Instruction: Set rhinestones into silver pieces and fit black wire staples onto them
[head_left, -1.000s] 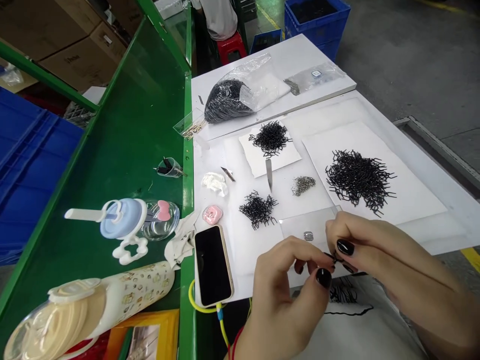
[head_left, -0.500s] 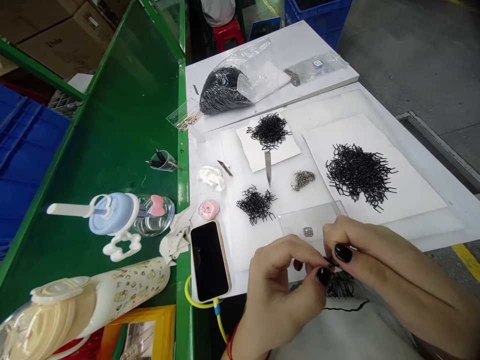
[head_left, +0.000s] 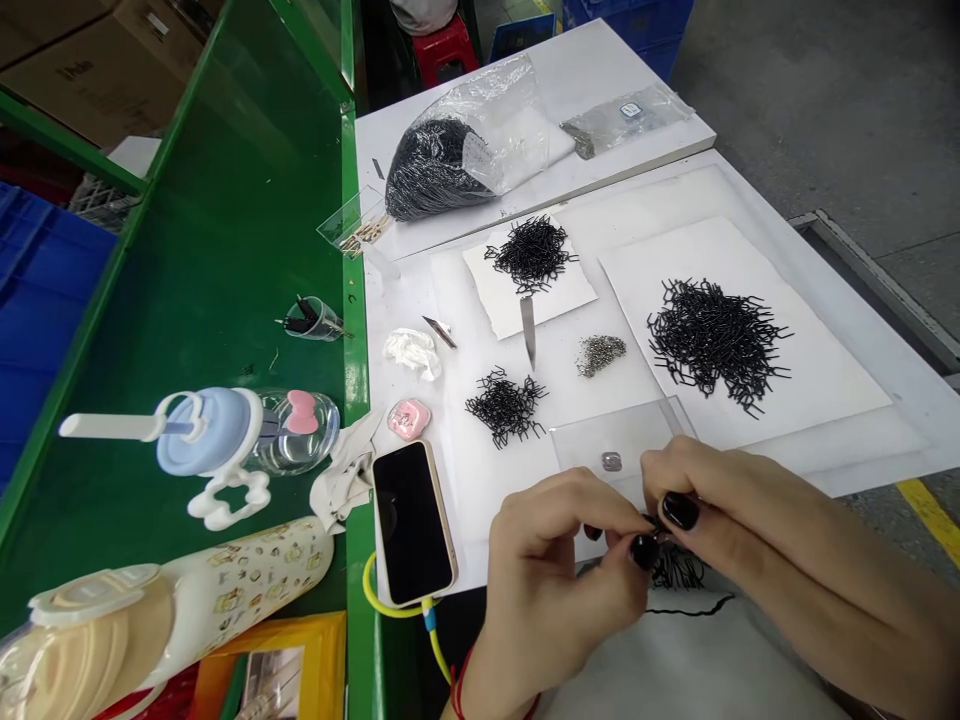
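My left hand [head_left: 559,570] and my right hand [head_left: 727,530] meet at the fingertips, both pinching a small black bent wire piece [head_left: 656,530], partly hidden by my fingers. Just above them, a transparent plastic sheet [head_left: 611,437] lies on the white board, with a small grey metal part [head_left: 611,461] on it. A loose tangle of black wire pieces [head_left: 679,570] lies below my hands. Heaps of similar black pieces sit on white paper sheets: a large one [head_left: 712,340], a smaller one [head_left: 531,254], and another [head_left: 505,405] on the board.
A knife blade [head_left: 529,330], a small blade [head_left: 439,331], grey metal bits [head_left: 600,355], and a bag of black pieces [head_left: 435,170] lie around the board. A phone [head_left: 412,522] on a yellow cable lies to my left, beside bottles on a green bench [head_left: 225,250].
The whole scene has slid left and up in view as my head turned. My hands stay together around the small black piece, shifting only slightly.
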